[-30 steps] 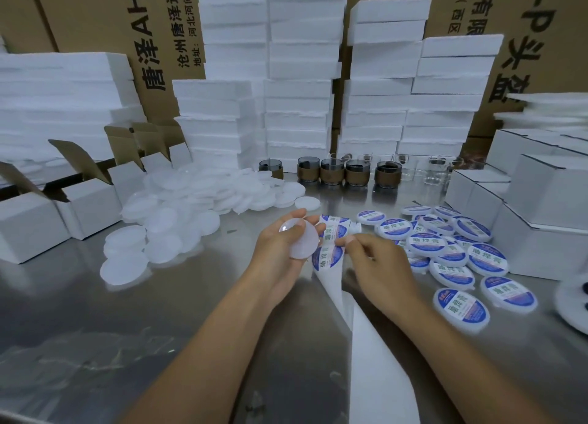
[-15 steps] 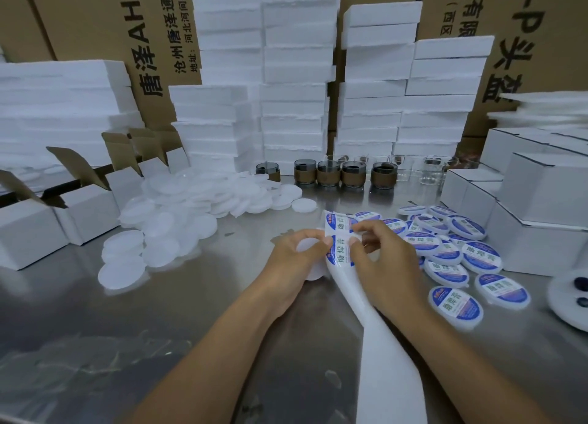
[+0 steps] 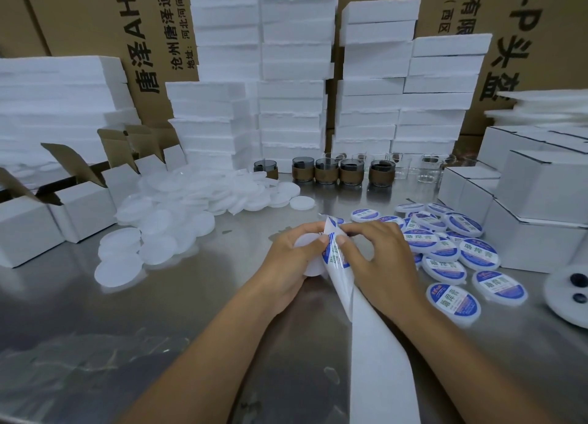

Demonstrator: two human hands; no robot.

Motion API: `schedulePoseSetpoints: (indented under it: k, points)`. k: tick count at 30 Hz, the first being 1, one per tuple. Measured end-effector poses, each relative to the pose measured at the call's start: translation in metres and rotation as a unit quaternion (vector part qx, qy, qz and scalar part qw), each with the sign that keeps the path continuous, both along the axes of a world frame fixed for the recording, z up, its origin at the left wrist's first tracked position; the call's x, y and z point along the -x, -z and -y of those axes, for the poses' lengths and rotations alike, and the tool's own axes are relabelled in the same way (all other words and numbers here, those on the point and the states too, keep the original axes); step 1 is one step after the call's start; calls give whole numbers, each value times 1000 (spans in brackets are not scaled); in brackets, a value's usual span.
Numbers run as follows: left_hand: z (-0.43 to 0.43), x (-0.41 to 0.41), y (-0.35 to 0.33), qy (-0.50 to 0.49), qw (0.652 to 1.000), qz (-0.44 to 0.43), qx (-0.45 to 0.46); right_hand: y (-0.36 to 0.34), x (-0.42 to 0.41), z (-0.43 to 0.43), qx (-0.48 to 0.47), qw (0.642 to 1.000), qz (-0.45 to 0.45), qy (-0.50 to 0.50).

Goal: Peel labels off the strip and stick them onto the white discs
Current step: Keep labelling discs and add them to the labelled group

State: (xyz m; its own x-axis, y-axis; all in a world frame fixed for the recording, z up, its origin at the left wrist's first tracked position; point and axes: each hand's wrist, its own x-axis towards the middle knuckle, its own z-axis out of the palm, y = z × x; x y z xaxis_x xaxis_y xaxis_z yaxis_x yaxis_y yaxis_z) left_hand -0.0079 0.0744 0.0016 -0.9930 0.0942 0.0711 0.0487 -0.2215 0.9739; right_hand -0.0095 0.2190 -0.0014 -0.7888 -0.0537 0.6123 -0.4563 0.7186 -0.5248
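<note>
The white strip, blue label near its folded top, lies against a blank disc.

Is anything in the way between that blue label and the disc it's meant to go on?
Nothing visible does. The left hand holds the disc right beside the strip, and the right hand pinches the strip at the label. The label is not yet peeled off.

Brushed, reflective steel table; matt translucent plastic discs at ten o'clock; glossy label strip; rough foam slabs at twelve.
</note>
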Motion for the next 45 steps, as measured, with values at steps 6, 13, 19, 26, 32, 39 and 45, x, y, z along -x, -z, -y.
schedulePoseSetpoints:
  k: [6,13,19,26,32,39,45]
  points:
    - [-1,-1,-1,6,1000,2,-12,-1,-1,1,3,1000,-5,1]
    - [-1,-2,-1,-4,1000,4,-1,-3,-4,2,9,998,-52,15]
    - [-3,0,-1,-61,996,9,64,-4,-5,1,27,999,-30,-5]
    - [-4,1,-2,-94,993,22,75,-7,-6,-2,22,996,-72,-36]
    - [-4,2,0,-117,990,17,69,-10,-4,-4,35,996,-32,-79]
    - [-5,1,0,-124,988,4,94,-15,-10,-8,2,996,30,-82]
    - [-5,1,-1,-116,990,7,84,-27,-20,-4,142,980,66,-120]
